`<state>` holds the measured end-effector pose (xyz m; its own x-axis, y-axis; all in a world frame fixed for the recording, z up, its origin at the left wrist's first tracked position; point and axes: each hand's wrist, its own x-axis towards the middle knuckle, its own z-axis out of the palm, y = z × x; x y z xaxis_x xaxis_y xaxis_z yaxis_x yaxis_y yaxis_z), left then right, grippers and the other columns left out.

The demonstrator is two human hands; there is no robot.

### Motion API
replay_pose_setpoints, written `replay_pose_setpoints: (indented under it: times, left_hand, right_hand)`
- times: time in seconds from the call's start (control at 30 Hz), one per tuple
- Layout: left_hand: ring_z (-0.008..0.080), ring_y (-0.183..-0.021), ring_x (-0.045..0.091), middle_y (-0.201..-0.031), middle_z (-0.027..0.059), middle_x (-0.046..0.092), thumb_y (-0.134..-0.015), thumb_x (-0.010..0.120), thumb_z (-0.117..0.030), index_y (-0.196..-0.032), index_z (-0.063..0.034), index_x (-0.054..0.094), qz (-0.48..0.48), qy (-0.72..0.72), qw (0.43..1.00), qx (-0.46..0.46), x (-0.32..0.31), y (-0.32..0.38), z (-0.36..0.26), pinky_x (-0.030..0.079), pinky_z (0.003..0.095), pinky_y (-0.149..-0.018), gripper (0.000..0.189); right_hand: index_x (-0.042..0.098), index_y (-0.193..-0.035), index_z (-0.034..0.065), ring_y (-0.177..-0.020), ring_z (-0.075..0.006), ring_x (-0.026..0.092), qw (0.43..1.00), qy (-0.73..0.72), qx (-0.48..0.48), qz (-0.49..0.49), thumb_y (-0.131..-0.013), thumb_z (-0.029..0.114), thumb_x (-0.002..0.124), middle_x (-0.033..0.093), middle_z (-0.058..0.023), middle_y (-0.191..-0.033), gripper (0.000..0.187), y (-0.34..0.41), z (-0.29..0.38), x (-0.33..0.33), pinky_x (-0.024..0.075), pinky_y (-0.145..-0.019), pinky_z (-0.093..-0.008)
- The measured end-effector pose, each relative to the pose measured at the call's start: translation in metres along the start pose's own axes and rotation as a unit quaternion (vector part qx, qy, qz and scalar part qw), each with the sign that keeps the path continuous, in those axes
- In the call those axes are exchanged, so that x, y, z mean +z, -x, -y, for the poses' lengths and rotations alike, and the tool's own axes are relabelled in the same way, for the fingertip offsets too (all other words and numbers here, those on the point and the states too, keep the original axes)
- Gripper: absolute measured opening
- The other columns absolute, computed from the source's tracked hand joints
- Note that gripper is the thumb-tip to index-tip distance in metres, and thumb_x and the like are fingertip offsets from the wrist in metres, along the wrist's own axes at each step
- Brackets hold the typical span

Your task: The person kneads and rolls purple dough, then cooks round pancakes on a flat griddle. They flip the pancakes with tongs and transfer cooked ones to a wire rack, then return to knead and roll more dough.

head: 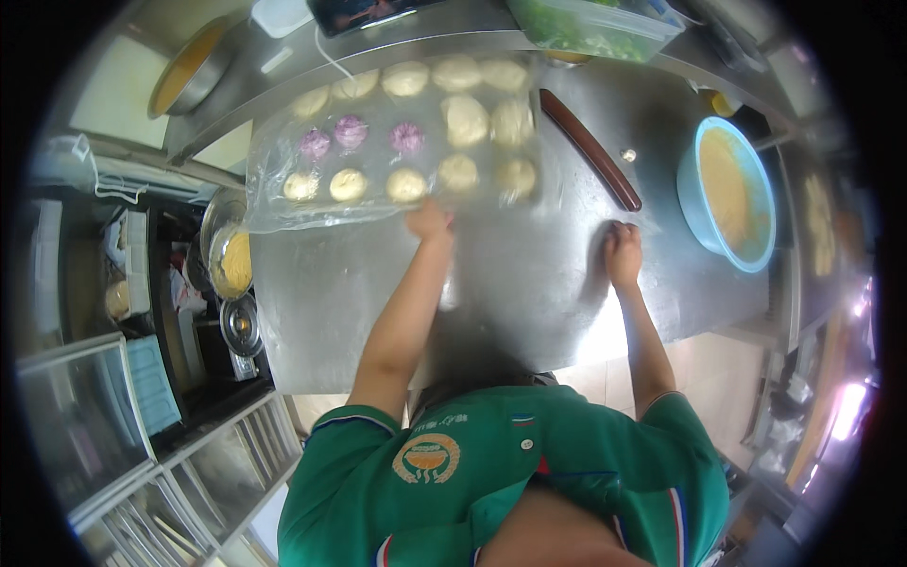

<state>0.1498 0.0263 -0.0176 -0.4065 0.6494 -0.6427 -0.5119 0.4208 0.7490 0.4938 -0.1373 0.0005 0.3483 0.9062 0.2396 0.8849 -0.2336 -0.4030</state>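
Observation:
My left hand is at the near edge of a clear plastic sheet, just below a dough ball. Whether its fingers pinch the plastic is unclear. Under the sheet lie several pale dough balls in rows, with three purple balls among them. My right hand is over the steel worktable, fingers curled, and I cannot see into its grasp. Just beyond it, a dark brown wooden rolling pin lies slantwise. A small whitish lump sits right of the pin.
A blue basin of tan powdery stuff stands at the right. On the back shelf are a clear box of chopped greens, a screen device and a steel bowl. Left, below table height, are a bowl of yellow mixture and metal racks.

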Motion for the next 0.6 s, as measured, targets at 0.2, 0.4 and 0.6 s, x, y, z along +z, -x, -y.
replay_pose_setpoints:
  times: [0.2, 0.4, 0.6]
  left_hand:
    - [0.0162, -0.063, 0.055, -0.08, 0.0069, 0.058, -0.085, 0.064, -0.024, -0.094, -0.0004, 0.058, 0.16, -0.341, 0.914, 0.149, -0.26, -0.028, -0.018, 0.049, 0.0312, -0.05, 0.026]
    - [0.0207, -0.08, 0.066, -0.088, 0.0112, 0.07, -0.077, 0.061, -0.01, -0.113, 0.0008, 0.063, 0.249, -0.515, 0.793, 0.212, -0.306, -0.087, -0.14, 0.051, 0.0338, -0.064, 0.037]
    - [0.0407, -0.111, 0.055, -0.127, 0.0253, 0.056, -0.078, 0.075, -0.016, -0.141, -0.0012, 0.04, -0.08, -0.514, 0.646, 0.559, -0.308, -0.05, -0.219, 0.041, 0.0467, -0.097, 0.073]
  right_hand:
    - [0.065, -0.102, 0.0025, -0.086, -0.0309, 0.063, 0.995, -0.068, 0.068, -0.008, -0.091, 0.019, 0.062, 0.061, -0.014, -0.102, 0.02, -0.001, 0.001, 0.002, 0.0505, -0.078, -0.0377]
    - [0.063, -0.117, 0.0018, -0.086, -0.025, 0.064, 0.996, -0.043, -0.055, -0.048, -0.097, 0.027, 0.058, 0.063, -0.0144, -0.104, 0.033, -0.034, -0.016, 0.017, 0.0512, -0.077, -0.0347]
    - [0.058, -0.119, -0.003, -0.081, -0.0201, 0.066, 0.927, -0.314, 0.045, 0.198, -0.099, 0.04, 0.053, 0.065, -0.0148, -0.097, 0.048, -0.054, 0.127, 0.063, 0.054, -0.072, -0.0331]
